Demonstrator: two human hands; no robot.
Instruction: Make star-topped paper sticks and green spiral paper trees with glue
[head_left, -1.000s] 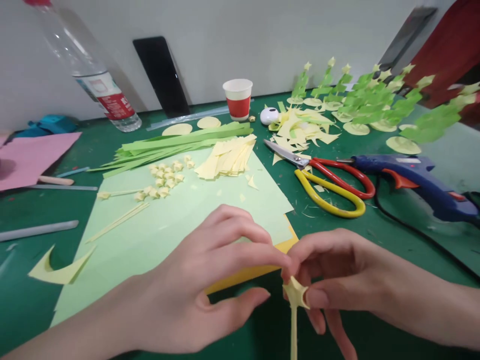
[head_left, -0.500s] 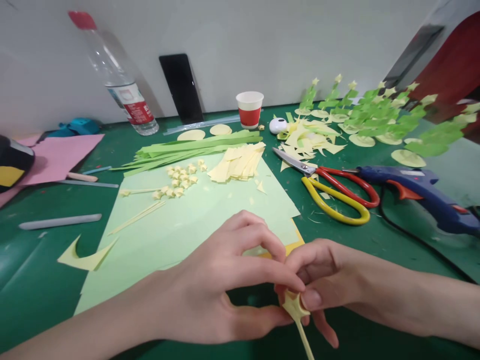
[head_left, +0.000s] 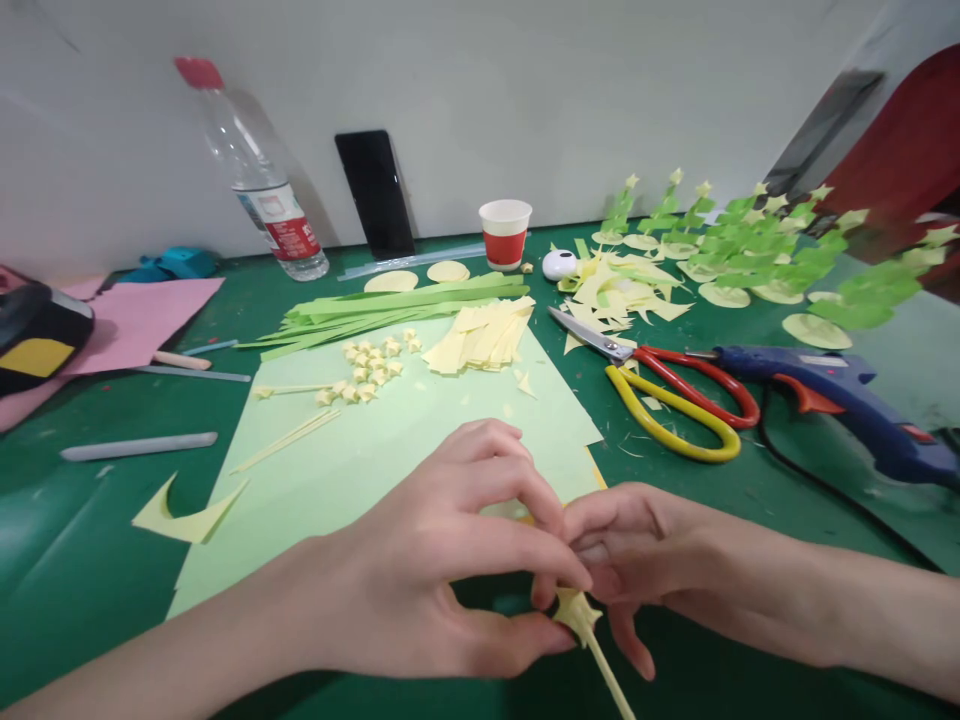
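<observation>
A pale yellow paper star (head_left: 577, 612) on a thin paper stem (head_left: 611, 680) is pinched between the thumb and index finger of my left hand (head_left: 480, 550), low in the view. Close against its upper right side is my right hand (head_left: 645, 550), its fingers curled at the star; what its fingertips grip is partly hidden. Small folded stars (head_left: 367, 362) lie on light green sheets (head_left: 330, 510), beside a star on a stem (head_left: 292, 389) and loose thin stems (head_left: 289, 440). Yellow strips (head_left: 484, 335) and green strips (head_left: 390, 303) lie farther back.
Scissors (head_left: 667, 390) and a glue gun (head_left: 840, 395) with a black cable lie right. Behind stand a bottle (head_left: 274, 210), phone (head_left: 375, 195) and paper cup (head_left: 505, 235). Paper scraps (head_left: 622, 285) and star-topped green paper plants (head_left: 750, 240) fill the back right. Pink paper (head_left: 150, 315) lies left.
The camera view has shifted slightly. The star and stem have moved a little left and turned, and my right thumb has drawn back from the star's front edge.
</observation>
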